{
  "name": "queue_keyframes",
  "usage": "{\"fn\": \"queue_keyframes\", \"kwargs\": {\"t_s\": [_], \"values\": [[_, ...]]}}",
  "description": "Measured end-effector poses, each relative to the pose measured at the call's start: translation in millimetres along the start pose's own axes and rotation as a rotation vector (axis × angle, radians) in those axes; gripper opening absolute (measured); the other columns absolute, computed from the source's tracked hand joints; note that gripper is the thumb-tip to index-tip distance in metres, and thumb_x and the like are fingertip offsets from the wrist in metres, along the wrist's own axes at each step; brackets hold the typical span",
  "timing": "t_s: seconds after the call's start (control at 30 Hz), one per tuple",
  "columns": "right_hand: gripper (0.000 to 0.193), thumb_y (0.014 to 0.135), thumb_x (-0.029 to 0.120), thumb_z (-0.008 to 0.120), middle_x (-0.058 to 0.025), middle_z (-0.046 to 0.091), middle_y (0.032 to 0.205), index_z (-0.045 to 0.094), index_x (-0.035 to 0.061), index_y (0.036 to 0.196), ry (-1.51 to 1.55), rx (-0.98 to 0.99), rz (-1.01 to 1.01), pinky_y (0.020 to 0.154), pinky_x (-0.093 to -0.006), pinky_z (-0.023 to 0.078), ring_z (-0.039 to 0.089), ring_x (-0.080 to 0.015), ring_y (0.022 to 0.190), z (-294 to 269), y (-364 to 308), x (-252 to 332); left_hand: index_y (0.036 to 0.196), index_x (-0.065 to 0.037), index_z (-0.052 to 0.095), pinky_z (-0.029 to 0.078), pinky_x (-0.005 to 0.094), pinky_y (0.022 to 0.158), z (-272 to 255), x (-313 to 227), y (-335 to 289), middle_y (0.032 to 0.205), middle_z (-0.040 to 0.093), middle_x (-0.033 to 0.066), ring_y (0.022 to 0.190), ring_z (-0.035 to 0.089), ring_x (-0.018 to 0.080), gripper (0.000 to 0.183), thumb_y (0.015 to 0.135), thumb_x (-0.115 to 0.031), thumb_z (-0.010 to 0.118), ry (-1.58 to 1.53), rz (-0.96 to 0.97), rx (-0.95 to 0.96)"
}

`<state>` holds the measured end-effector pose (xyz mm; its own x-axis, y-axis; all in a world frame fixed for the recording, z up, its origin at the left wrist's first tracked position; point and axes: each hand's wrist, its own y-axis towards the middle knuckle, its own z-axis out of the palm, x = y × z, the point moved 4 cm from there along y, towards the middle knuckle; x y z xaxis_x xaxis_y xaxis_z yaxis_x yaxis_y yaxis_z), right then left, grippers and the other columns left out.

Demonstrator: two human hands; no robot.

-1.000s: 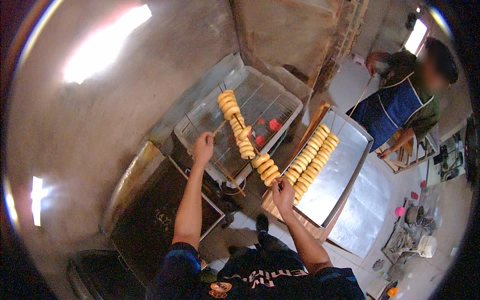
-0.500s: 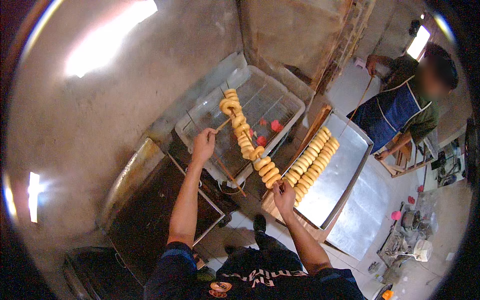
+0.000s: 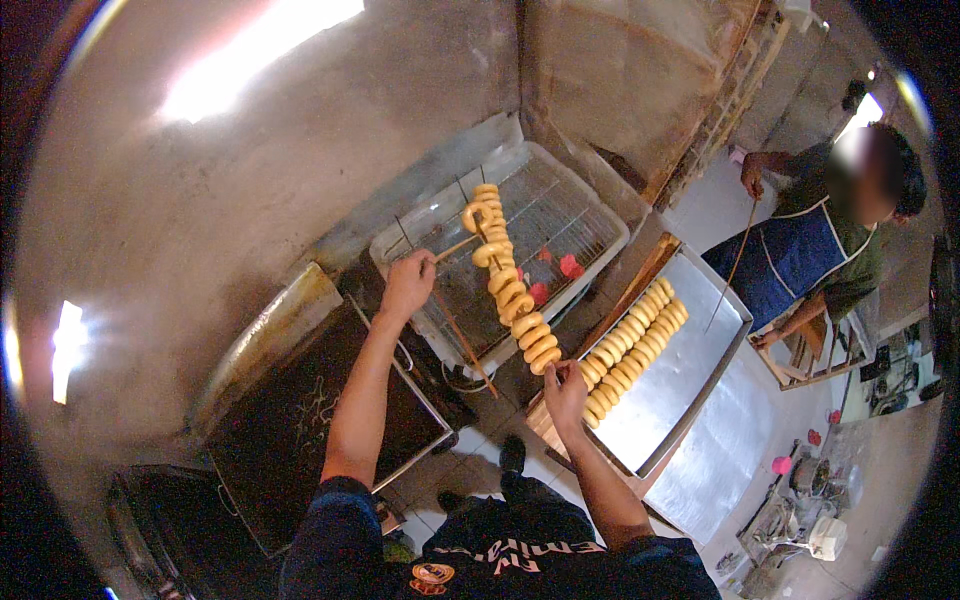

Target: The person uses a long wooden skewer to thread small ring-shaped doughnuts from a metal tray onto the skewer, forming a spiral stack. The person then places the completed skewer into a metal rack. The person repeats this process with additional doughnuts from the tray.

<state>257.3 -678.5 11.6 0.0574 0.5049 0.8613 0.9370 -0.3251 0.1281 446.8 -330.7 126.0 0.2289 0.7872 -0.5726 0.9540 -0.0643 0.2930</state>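
Note:
My left hand (image 3: 408,285) is closed around a thin wooden stick (image 3: 455,249), whose far tip reaches a loose-hanging ring near the top of a strung row. That row of glossy golden ring doughnuts (image 3: 500,262) hangs on a rod, slanting over the tub. My right hand (image 3: 566,388) pinches the rod's lower end, just below the last doughnuts; the rod itself is mostly hidden by the rings. Beneath the row stands a pale rectangular tub (image 3: 600,225) with a wire rack and a few red pieces in it.
Right of me, a shiny metal tray (image 3: 690,345) holds two rows of doughnuts (image 3: 640,350). Beyond it, a co-worker in a blue apron (image 3: 770,255) holds a thin stick (image 3: 738,250). A dark metal-edged surface (image 3: 300,420) lies left; another stick (image 3: 465,345) leans across the tub.
The view has shifted, moving the surroundings right and slightly down. Some doughnuts midway along the rod sit differently. Both hands keep their grip, and the co-worker's stick hangs more steeply.

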Motion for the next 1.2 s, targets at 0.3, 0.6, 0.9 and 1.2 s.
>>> {"fn": "queue_keyframes", "kwargs": {"t_s": [0.3, 0.6, 0.9, 1.2], "values": [[0.033, 0.1, 0.033, 0.066, -0.0213, 0.072, 0.089, 0.06, 0.0012, 0.104, -0.244, -0.121, 0.083, 0.072, -0.0494, 0.055, 0.071, -0.0404, 0.078, 49.7, 132.0, -13.6, 0.117, -0.004, 0.068, 0.052, 0.0411, 0.071, -72.2, -5.7, -168.5, 0.084, 0.07, 0.018, 0.074, 0.069, 0.0309, 0.018, 0.104, -0.016, 0.06, 0.069, -0.283, -0.322], [0.062, 0.08, 0.022, 0.081, -0.028, 0.066, 0.109, 0.05, -0.0017, 0.128, -0.154, -0.069, -0.061, 0.088, -0.0533, 0.053, 0.064, -0.0464, 0.103, 122.6, 215.6, -52.6, 0.116, -0.002, 0.066, 0.046, 0.0339, 0.067, -106.6, -19.4, -352.3, 0.088, 0.066, 0.0122, 0.075, 0.056, 0.0158, 0.017, 0.105, -0.011, 0.058, 0.054, -0.542, -0.344], [0.023, 0.09, 0.007, 0.06, -0.0221, 0.056, 0.102, 0.058, 0.0008, 0.111, -0.025, 0.175, -0.438, 0.09, -0.0522, 0.044, 0.055, -0.0428, 0.097, 100.7, -39.6, 33.1, 0.109, -0.007, 0.064, 0.031, 0.0258, 0.052, -65.3, -23.9, -545.3, 0.075, 0.049, -0.005, 0.058, 0.037, 0.0068, 0.022, 0.108, -0.026, 0.054, -0.341, -1.031, -0.827], [0.033, 0.098, 0.03, 0.069, -0.0107, 0.076, 0.105, 0.067, 0.0123, 0.126, 0.406, 1.732, -0.462, 0.084, -0.0415, 0.058, 0.075, -0.0267, 0.095, 118.6, -353.2, -8.6, 0.115, -0.013, 0.064, 0.047, 0.0347, 0.069, -4.1, -43.2, -792.7, 0.097, 0.061, 0.0018, 0.084, 0.056, 0.0161, 0.023, 0.1, -0.031, 0.059, -0.554, -1.648, -1.265]]}}
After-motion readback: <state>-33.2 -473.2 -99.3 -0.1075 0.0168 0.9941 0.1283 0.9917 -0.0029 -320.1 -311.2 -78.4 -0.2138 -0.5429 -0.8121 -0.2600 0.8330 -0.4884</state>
